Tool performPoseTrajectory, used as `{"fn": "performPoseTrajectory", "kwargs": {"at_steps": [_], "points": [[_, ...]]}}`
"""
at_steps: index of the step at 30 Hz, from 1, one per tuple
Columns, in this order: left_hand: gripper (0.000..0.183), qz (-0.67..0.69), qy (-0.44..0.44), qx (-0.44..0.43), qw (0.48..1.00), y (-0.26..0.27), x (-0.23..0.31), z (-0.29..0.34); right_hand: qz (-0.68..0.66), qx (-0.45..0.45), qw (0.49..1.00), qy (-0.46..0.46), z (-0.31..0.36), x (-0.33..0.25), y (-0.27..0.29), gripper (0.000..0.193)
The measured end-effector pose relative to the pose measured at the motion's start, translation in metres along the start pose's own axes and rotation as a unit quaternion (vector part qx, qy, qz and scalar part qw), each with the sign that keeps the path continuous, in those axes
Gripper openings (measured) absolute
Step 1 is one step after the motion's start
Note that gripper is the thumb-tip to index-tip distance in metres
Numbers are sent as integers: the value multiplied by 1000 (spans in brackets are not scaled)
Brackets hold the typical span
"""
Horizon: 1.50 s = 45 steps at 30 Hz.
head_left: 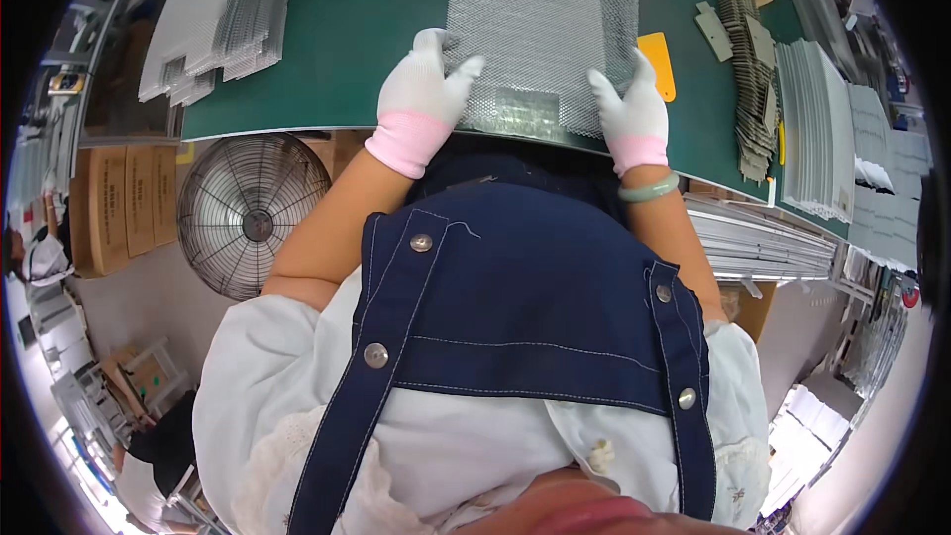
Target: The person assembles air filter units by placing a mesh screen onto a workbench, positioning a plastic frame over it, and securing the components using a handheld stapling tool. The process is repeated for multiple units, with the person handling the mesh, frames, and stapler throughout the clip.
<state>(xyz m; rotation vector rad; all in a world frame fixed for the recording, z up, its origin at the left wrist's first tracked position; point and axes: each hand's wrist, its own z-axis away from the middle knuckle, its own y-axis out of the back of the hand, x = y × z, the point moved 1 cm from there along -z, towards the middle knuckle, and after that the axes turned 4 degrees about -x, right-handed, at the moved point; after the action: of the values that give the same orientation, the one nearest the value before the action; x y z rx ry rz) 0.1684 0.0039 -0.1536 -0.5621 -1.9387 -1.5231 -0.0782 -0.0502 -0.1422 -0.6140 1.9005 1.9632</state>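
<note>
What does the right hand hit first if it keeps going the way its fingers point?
The right hand already rests on the metal mesh sheet; pushed on up the green table, it stays on mesh, though depth is uncertain.

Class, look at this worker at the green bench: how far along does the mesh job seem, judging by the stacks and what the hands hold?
Done, apparently: mesh sheets stacked at the bench's far left and ribbed panels piled at right. In hand: both gloved hands, left hand and right hand, grip the near edge of one mesh sheet lying flat on the bench. Left: uncertain; which stack is finished can't be told.
</note>
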Motion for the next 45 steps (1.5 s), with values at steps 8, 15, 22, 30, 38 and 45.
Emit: {"fn": "performPoseTrajectory", "kwargs": {"at_steps": [8,15,22,30,38,45], "points": [[57,-111,92,-81,986,-16,-8,-11,128,-89,987,-29,-26,-2,-23,78],[57,-104,101,-110,983,-13,-15,-18,124,-99,987,-7,-28,2,-23,73],[58,-127,126,-134,975,-11,-5,-22,144,-130,981,-27,-34,-1,-19,76],[54,-305,-89,-26,948,-12,-7,-19,240,-78,965,-78,-18,-25,-12,75],[58,-327,-181,-133,918,1,-11,-42,296,-98,925,216,-37,0,-17,55],[79,-468,-83,-356,805,5,40,-81,224,-252,928,160,-160,-83,93,52]]}}
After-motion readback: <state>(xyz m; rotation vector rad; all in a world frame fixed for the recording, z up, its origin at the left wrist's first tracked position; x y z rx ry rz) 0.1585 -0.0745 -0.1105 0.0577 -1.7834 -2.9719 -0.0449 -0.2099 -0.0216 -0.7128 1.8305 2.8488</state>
